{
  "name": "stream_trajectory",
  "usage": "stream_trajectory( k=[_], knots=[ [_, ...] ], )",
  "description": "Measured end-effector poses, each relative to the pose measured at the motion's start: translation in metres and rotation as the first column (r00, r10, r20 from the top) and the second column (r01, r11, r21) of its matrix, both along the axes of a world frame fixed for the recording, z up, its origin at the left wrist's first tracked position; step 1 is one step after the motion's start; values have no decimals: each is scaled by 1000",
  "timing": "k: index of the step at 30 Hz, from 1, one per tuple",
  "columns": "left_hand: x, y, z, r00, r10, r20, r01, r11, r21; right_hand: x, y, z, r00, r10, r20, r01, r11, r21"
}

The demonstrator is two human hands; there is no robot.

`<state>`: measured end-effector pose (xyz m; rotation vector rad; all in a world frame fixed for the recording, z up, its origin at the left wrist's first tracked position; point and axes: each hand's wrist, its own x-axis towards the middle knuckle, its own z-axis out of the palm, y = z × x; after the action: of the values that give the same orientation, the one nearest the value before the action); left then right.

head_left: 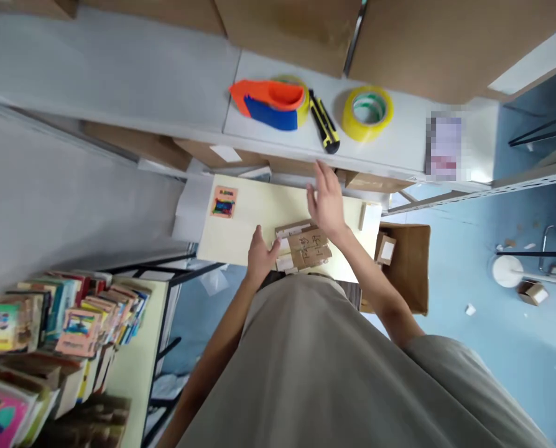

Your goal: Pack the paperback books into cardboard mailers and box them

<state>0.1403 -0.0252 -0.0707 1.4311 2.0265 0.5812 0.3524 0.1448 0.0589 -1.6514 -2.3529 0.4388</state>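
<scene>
The left hand (260, 254) grips the near left edge of a small stack of cardboard pieces (303, 247) lying on the pale yellow surface (254, 214). The right hand (327, 202) is released, fingers spread, resting just beyond the stack and touching its far edge. Further beyond that hand, on a grey shelf (399, 149), lie a utility knife (324, 121), a yellow tape roll (367, 112) and an orange tape dispenser (271, 102).

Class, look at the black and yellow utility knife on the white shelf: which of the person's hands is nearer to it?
Right. The right hand is raised, open, just below the utility knife. The left hand is lower, resting against the small cardboard packet on the pale table.
</scene>
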Motion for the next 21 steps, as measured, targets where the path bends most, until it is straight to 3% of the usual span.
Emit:
stream_trajectory(
  k=[3, 5, 7, 10, 13, 17, 21],
  knots=[
    [-2, -50, -15, 995, 70, 76, -44, 953, -299, 52, -83, -62, 979, -183, -94, 156, 959, -236],
    [6, -66, -17, 983, 94, 156, -27, 922, -387, 69, -128, -99, 960, -252, -124, 184, 899, -398],
    [17, -66, -18, 975, 107, 193, -19, 913, -407, 71, -157, -127, 947, -295, -130, 188, 834, -519],
    [33, -49, -22, 979, 153, 132, -75, 881, -467, 61, -168, -154, 935, -348, -64, 252, 781, -571],
    [38, -29, -31, 974, 192, 118, -106, 853, -511, 60, -156, -166, 935, -355, -18, 281, 770, -573],
    [24, -18, -35, 970, 148, 191, -36, 869, -493, 80, -145, -164, 933, -338, -127, 198, 773, -602],
    [1, -21, -23, 956, 30, 293, 72, 941, -331, 105, -151, -140, 872, -316, -374, 129, 885, -447]
  ],
)
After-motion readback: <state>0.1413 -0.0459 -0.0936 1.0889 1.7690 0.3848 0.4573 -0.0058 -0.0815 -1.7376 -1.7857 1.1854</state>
